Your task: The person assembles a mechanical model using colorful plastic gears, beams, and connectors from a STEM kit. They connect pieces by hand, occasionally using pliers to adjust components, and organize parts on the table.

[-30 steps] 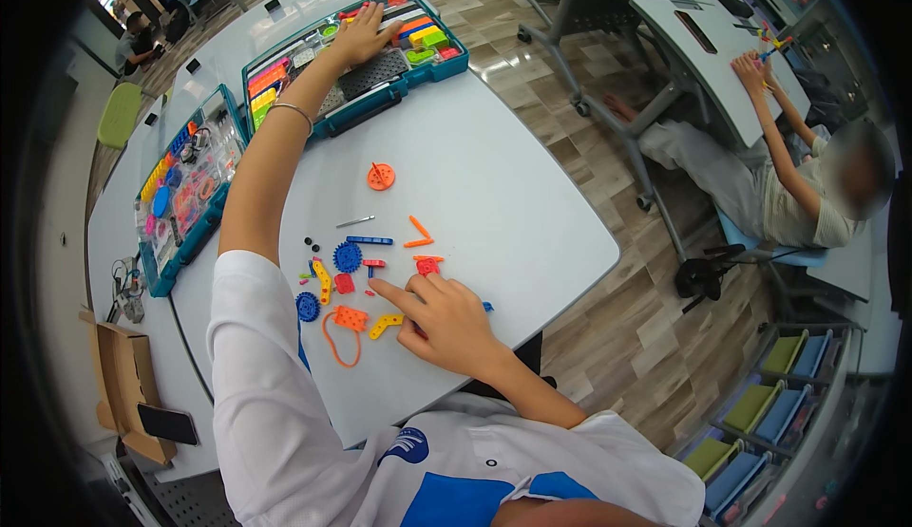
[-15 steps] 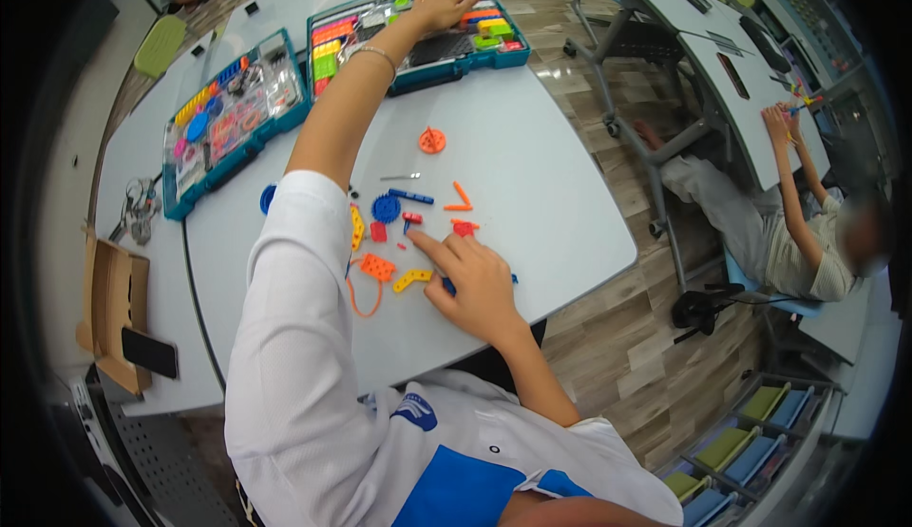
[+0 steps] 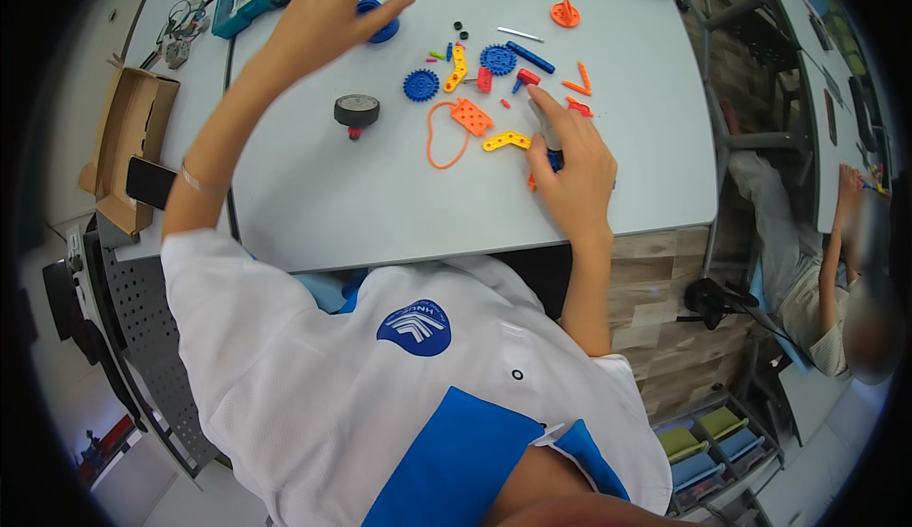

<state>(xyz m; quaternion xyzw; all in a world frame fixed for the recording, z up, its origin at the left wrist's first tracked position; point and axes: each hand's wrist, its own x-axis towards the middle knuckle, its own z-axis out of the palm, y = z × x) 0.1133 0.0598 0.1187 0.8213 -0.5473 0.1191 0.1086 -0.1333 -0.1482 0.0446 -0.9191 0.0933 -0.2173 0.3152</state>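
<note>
"Where was the right hand?"

"The right hand (image 3: 581,171) reached over the near part of the table (image 3: 304,218), its finger and thumb bent about a grey piece (image 3: 544,126). The gap between them was narrow, but I couldn't tell whether they gripped the piece or only covered it."

"Which way did that piece lie?"

"Just inside the curved index finger, on the thumb side. Its long axis ran away from the person, tipping a little to the left at the far end, roughly in line with the finger."

"And around it?"

"A yellow bent strip (image 3: 505,141) lay just left of the thumb, stretched mostly left to right, one end towards the hand. Beyond its other end was an orange plate (image 3: 470,117) with a looped cord (image 3: 430,138). A red piece (image 3: 528,76) lay just past the index fingertip."

"What about the left hand?"

"The left hand (image 3: 328,12) was well apart, its fingers spread wide, with nothing visible in them. A blue disc (image 3: 385,31) showed partly behind its thumb; I couldn't tell if they touched. A dark wheel (image 3: 357,109) stood nearer the person, its red stem (image 3: 355,134) towards them. The left hand was closer to both of those, the right to the grey piece."
</note>
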